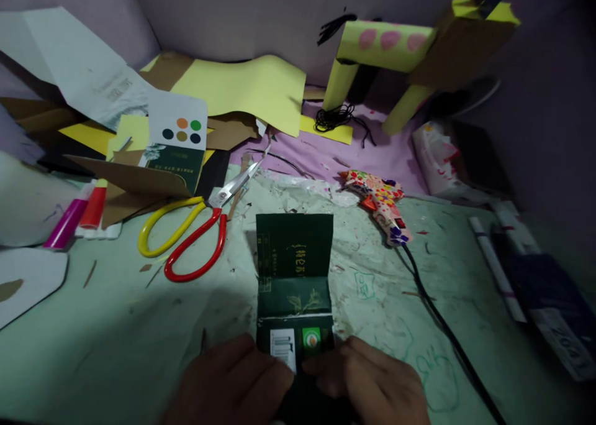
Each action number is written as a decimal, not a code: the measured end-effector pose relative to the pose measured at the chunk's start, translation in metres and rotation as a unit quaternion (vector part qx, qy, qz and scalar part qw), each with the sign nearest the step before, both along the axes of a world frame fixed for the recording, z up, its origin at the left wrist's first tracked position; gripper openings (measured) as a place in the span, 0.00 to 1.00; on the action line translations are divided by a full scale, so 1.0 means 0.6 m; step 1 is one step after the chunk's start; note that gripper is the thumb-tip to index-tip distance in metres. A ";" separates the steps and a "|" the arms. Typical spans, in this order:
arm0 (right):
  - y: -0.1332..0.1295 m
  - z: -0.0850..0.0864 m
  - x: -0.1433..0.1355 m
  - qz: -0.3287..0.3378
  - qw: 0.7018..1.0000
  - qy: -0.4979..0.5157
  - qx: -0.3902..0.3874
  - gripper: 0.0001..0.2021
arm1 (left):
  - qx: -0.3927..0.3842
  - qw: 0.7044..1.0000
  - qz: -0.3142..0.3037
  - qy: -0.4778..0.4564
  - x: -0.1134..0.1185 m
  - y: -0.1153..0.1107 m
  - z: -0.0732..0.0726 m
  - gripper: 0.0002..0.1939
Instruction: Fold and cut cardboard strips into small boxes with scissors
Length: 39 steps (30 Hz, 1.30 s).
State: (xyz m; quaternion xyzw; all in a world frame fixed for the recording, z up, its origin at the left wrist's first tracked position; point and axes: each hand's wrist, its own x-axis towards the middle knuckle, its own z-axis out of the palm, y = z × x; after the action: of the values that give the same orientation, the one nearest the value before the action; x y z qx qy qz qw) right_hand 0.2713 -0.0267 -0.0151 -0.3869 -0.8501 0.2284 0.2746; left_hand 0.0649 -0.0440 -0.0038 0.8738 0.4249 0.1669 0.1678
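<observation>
A dark green printed card piece (295,245) with folds lies at the front middle, its far panel raised. My left hand (237,378) presses on its near left part, beside a white barcode label, with fingers bent together. On the near right part, by a small green label, my right hand (367,378) holds the card with closed fingers. Scissors (218,204) with one yellow and one red handle lie open to the left of the card. A flower-patterned glue gun (379,201) rests to the right, its black cord running toward the front right.
Yellow paper (242,89), cardboard scraps and white card (79,71) fill the back left. A yellow-and-brown paper animal figure (391,46) stands at the back right. Marker pens (69,223) are at the left, and a dark blue packet (554,307) at the right edge.
</observation>
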 end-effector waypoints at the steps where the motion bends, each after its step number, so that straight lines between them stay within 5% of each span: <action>1: 0.001 0.000 0.000 -0.013 0.999 -0.010 -0.027 0.12 | -0.028 1.000 0.007 -0.007 0.001 0.001 -0.002 0.16; 8: 0.023 0.022 -0.012 -0.090 0.960 -0.012 -0.263 0.03 | -0.177 0.961 0.212 -0.030 0.021 0.007 0.010 0.07; 11: 0.029 0.026 -0.009 -0.080 0.946 0.017 -0.315 0.03 | -0.191 0.951 0.242 -0.025 0.020 0.006 0.013 0.08; 15: 0.024 0.019 -0.007 -0.099 0.963 0.019 -0.251 0.07 | -0.166 0.955 0.243 -0.042 0.019 0.004 0.012 0.10; 20: 0.009 0.009 -0.022 -0.155 0.976 0.018 -0.150 0.07 | -0.084 0.943 0.323 -0.011 0.040 0.002 0.008 0.11; 23: 0.004 0.003 -0.026 -0.190 0.971 0.034 -0.140 0.26 | -0.054 0.937 0.344 -0.013 0.050 0.003 0.006 0.22; 26: 0.004 -0.005 -0.025 -0.230 0.965 0.037 -0.118 0.34 | -0.049 0.936 0.348 0.001 0.053 0.004 0.006 0.24; 39: 0.039 0.011 -0.032 -0.217 0.959 0.001 -0.182 0.09 | -0.082 0.929 0.358 0.049 0.067 0.023 0.010 0.17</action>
State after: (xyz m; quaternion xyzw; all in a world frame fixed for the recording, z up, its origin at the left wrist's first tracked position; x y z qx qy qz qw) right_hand 0.2522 -0.0033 -0.0084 -0.6053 -0.6896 0.3142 0.2437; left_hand 0.1049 -0.0303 0.0024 0.6542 0.7292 0.1371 0.1467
